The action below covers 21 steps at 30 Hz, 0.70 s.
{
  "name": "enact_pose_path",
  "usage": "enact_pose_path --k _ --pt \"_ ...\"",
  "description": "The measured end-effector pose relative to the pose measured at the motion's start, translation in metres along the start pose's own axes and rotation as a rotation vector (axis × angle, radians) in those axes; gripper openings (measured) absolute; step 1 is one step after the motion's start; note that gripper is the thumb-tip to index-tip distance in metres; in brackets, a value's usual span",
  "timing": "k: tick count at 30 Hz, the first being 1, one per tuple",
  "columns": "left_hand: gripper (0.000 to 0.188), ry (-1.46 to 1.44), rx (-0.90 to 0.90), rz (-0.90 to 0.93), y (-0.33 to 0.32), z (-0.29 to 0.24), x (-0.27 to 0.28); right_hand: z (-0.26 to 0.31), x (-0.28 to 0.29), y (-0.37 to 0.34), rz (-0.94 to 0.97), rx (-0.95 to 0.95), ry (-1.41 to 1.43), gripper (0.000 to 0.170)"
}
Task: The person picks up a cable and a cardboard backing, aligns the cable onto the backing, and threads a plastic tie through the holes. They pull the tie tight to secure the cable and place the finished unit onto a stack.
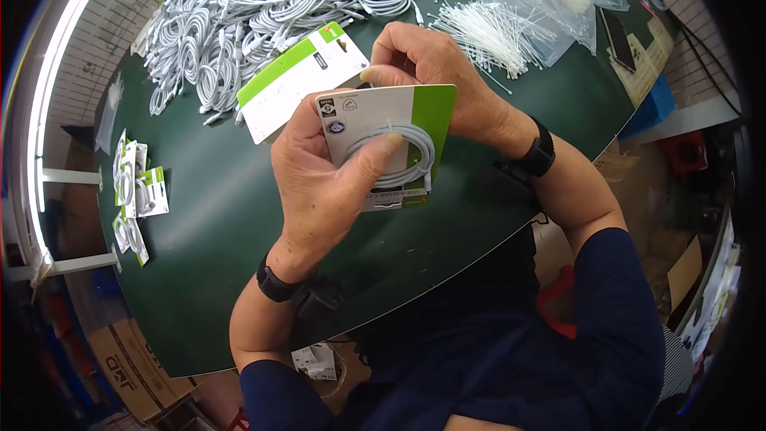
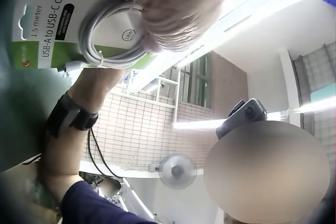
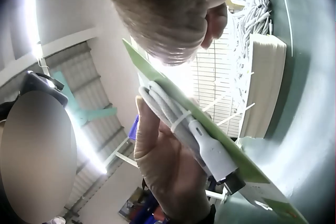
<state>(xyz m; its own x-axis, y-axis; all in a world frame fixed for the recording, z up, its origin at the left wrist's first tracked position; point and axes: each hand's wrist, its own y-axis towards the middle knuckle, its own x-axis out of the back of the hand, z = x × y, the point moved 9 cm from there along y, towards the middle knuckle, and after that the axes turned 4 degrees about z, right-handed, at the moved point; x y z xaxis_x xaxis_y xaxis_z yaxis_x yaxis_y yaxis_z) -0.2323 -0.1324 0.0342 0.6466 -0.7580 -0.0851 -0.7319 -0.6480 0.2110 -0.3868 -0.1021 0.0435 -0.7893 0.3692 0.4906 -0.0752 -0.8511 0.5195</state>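
By the left hand [image 1: 319, 172], coil [image 1: 421, 156] and card [image 1: 391, 108] are gripped; whether anything is pinched by the right hand [image 1: 439, 60] behind cannot be told. The coil is best kept flat while tie tails [image 3: 235, 114] are tightened, above the bench [image 1: 199, 287].

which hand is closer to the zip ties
Right. The right hand is on the near side of the zip ties; the left hand is farther off, gripping the cable card.

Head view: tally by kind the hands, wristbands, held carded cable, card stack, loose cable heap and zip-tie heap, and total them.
Hands (left hand, right hand): 2
Black wristbands: 2
Held carded cable: 1
Card stack: 1
Grey cable heap: 1
White zip-tie heap: 1
Total: 8
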Motion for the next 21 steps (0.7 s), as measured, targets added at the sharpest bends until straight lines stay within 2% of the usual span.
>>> enact_pose_path --k 6,9,10,13,14,16,21 --pt "0.038 0.015 0.018 -0.048 0.005 0.012 0.014 -0.007 0.011 -0.002 -0.106 -0.047 -0.044 0.016" --pt "0.038 -0.165 0.084 -0.093 0.007 0.017 0.016 -0.03 0.023 -0.004 -0.239 -0.207 0.25 0.017" --pt "0.038 -0.166 0.065 -0.101 0.009 0.015 0.019 -0.028 0.024 -0.002 -0.231 -0.188 0.245 0.017" --pt "0.035 -0.281 0.067 -0.187 0.016 0.025 0.031 -0.032 0.009 -0.005 -0.117 -0.345 0.545 0.023" --pt "0.035 -0.284 0.049 -0.191 0.018 0.024 0.033 -0.024 0.008 -0.006 -0.11 -0.329 0.537 0.023" --pt "0.034 -0.332 0.045 -0.176 0.02 0.026 0.035 -0.005 -0.013 -0.009 0.109 -0.292 0.366 0.029" --pt "0.036 -0.408 0.069 -0.14 0.022 0.03 0.035 -0.006 -0.03 -0.015 0.171 -0.299 0.376 0.032"
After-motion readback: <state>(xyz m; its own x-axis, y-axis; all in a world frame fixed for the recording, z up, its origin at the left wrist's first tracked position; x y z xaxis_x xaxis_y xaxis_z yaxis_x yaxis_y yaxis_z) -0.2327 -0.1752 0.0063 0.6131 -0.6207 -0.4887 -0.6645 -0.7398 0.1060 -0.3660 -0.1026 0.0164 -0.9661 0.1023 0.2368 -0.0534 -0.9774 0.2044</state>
